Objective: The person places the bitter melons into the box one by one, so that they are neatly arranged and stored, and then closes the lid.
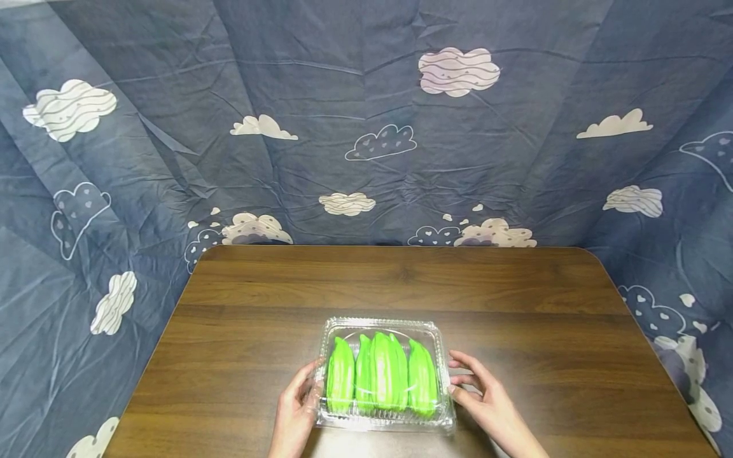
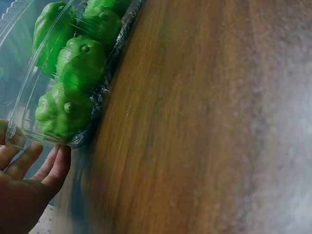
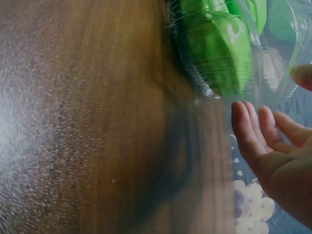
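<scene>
A clear plastic clamshell box (image 1: pixel 385 420) stands near the front of the wooden table, its lid down over several bright green, ridged, long vegetables (image 1: pixel 389 372). Stem-like knobs show on the vegetables' ends (image 2: pixel 66 105) in the left wrist view. My left hand (image 1: pixel 296 404) holds the box's left side, thumb on the plastic and fingertips at its lower edge. On the opposite side, my right hand (image 1: pixel 481 397) has its fingers loosely extended, fingertips right at the box's side wall. Its thumb (image 3: pixel 302 75) overlaps the lid in the right wrist view.
The brown wooden table (image 1: pixel 401 280) reaches back to a dark blue cloth (image 1: pixel 366 95) printed with clouds, which hangs behind it and on both sides. The table's far corners are rounded.
</scene>
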